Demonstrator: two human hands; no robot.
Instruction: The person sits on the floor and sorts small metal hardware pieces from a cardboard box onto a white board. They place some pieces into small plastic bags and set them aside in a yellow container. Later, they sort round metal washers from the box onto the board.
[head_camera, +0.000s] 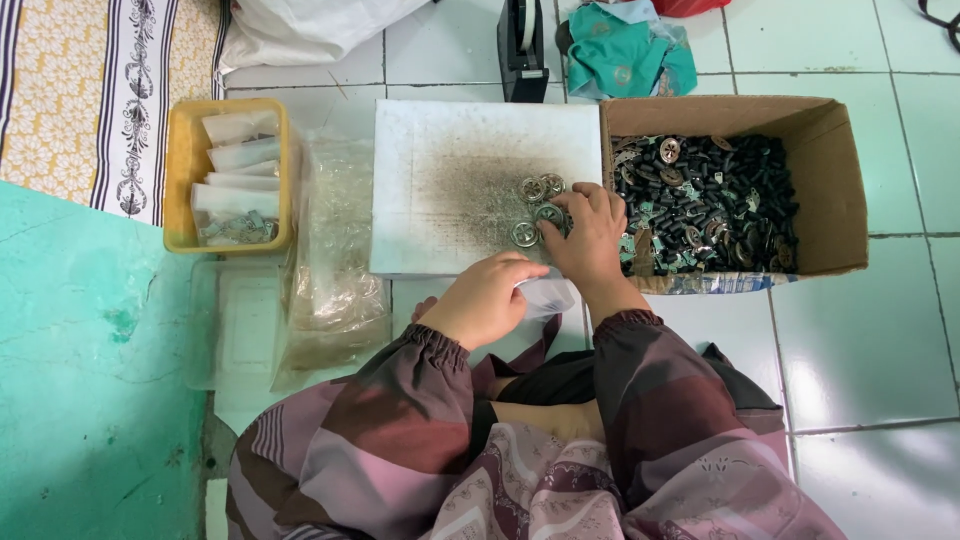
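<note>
The cardboard box (835, 180) is holding dark parts; the right hand (588, 232) is pinching metal rings (538, 208) at the board's (440, 140) edge, while the left hand (485, 298) is gripping a small bag (550, 295).

Board (440, 160): white, grey-speckled centre. Rings (535, 205): silver. Box (830, 160): brown cardboard; parts inside (720, 200) black, some teal. Tray (180, 170): yellow. Cloth (630, 50): teal. Floor tiles (880, 330): white. Mat (80, 380): green. Sleeves (400, 420): mauve, brown, pink stripes.

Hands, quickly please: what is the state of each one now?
Left hand: closed on a small clear plastic bag.
Right hand: fingers curled over the round metal parts on the white board.
</note>
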